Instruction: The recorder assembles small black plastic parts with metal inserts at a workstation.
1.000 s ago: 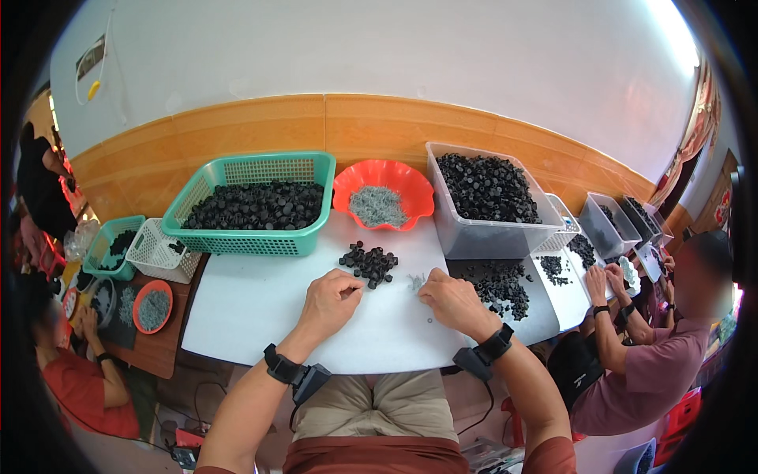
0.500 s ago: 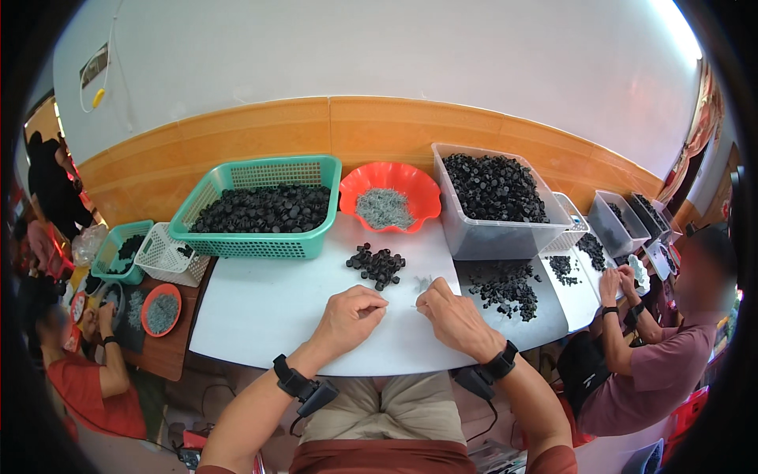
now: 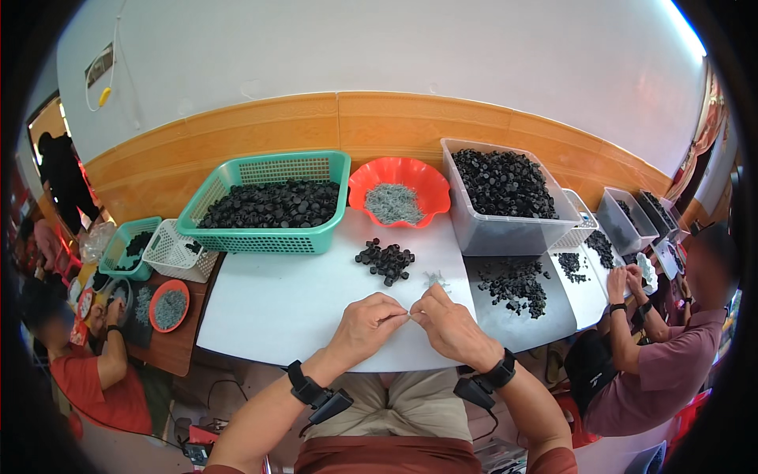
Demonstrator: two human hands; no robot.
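Over the white tabletop [image 3: 260, 304], my left hand [image 3: 365, 328] and my right hand [image 3: 452, 325] meet fingertip to fingertip. Both are closed in a pinch. Whatever lies between the fingers is too small and hidden to name. Just beyond them sits a small heap of black, knob-like plastic parts [image 3: 385, 262]. A few thin grey pieces [image 3: 434, 280] lie scattered beyond my right hand's fingers. Farther back, a red scalloped bowl [image 3: 439, 175] holds many more of the small grey pieces.
A green basket [image 3: 264, 239] of black parts stands back left, a clear bin [image 3: 513, 237] of black parts back right. Loose black parts [image 3: 515, 288] cover a grey surface at right. People work at left [image 3: 95, 379] and right [image 3: 663, 363].
My hands have come together from being apart, and the fingertips now meet. The whole view has shifted slightly, so the scene sits a little farther right.
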